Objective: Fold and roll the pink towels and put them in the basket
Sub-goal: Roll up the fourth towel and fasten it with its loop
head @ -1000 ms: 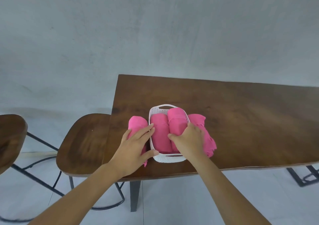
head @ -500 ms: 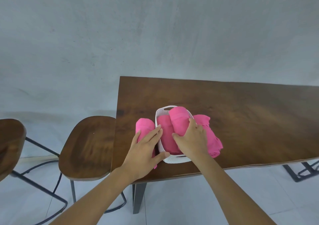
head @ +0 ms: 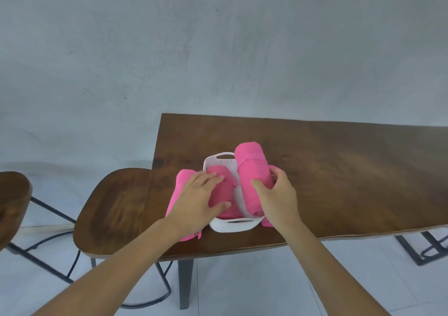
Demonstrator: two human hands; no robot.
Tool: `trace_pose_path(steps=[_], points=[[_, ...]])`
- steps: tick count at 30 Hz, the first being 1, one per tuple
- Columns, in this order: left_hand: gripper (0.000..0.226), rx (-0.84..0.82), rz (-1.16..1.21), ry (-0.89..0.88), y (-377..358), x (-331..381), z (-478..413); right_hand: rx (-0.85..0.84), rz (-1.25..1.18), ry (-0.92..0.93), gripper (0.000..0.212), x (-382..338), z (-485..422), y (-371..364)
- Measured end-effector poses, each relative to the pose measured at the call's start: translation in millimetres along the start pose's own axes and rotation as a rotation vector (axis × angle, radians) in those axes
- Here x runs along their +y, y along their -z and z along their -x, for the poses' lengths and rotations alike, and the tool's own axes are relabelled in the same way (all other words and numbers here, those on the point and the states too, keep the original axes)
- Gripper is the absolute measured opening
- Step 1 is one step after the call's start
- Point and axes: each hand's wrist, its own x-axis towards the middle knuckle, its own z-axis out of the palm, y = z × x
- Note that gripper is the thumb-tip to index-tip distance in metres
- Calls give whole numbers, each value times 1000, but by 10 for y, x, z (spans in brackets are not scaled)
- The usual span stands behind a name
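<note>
A small white plastic basket [head: 232,227] sits near the front edge of the wooden table [head: 339,170]. My right hand [head: 278,198] grips a rolled pink towel [head: 252,170], tilted up with its far end above the basket. My left hand [head: 197,200] rests on a second rolled pink towel [head: 224,192] lying in the basket's left side, fingers spread over it and thumb against its near end. A third rolled pink towel [head: 183,177] lies on the table left of the basket, partly under my left hand. Another pink towel [head: 266,223] peeks out right of the basket, mostly hidden by my right hand.
Two wooden stools stand left of the table, the nearer stool [head: 114,209] close against its left edge and the other stool [head: 12,201] at the frame's edge. A black metal frame [head: 426,247] shows under the table at the right. A grey wall lies behind.
My right hand has lifted and tilted one rolled towel up out of the basket. My left hand has moved from the basket's left rim onto the roll inside it.
</note>
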Motion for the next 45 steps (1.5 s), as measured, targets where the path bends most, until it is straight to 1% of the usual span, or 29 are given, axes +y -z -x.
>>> trace_pose_path(steps=[3,7,8,10,13,15,17,20,23,24,25,26,28,30,31,33,35,38,41,43,45], points=[[74,-25,-93,22,16,125,-174,-49,-129,-26,49,45,-43,199],[85,-192,-261,146,-50,234,-302,-86,-199,-22,48,162,-111,434],[84,-190,-276,164,-67,268,-319,-91,-208,-16,47,199,-129,487],[74,-144,-290,165,-94,347,-353,-100,-233,-12,46,276,-159,585],[62,-153,-247,155,-173,455,-385,-115,-254,-17,45,395,-191,701],[61,-142,-201,215,-234,494,-395,-127,-274,-24,46,459,-200,765],[57,-117,-203,247,-283,515,-416,-149,-294,-22,45,518,-209,826],[50,-156,-159,258,-321,584,-452,-189,-301,-17,45,596,-219,893],[46,-149,-46,278,-338,621,-471,-214,-317,-17,46,672,-215,947],[48,-138,-39,278,-348,620,-473,-222,-333,-13,47,699,-214,967],[55,-128,-40,287,-355,620,-479,-231,-351,-10,47,724,-211,987],[67,-119,-38,329,-364,621,-483,-240,-367,-8,48,748,-208,1002],[100,-124,-7,485,-397,597,-517,-256,-381,-1,49,785,-209,1025],[125,-191,58,646,-417,565,-579,-265,-377,6,49,795,-211,1036],[133,-232,100,713,-427,543,-609,-266,-379,5,49,793,-213,1035],[137,-275,191,803,-430,524,-641,-273,-384,2,49,788,-218,1023],[133,-257,258,817,-458,539,-663,-277,-386,-2,49,777,-220,1018],[118,-207,343,848,-492,539,-686,-276,-391,-7,49,748,-223,981],[106,-151,586,938,-437,531,-694,-276,-414,-8,48,702,-208,933],[95,-117,717,927,-358,568,-679,-276,-430,-6,48,648,-180,908],[92,-72,771,875,-266,641,-665,-265,-449,-6,51,592,-154,878]])
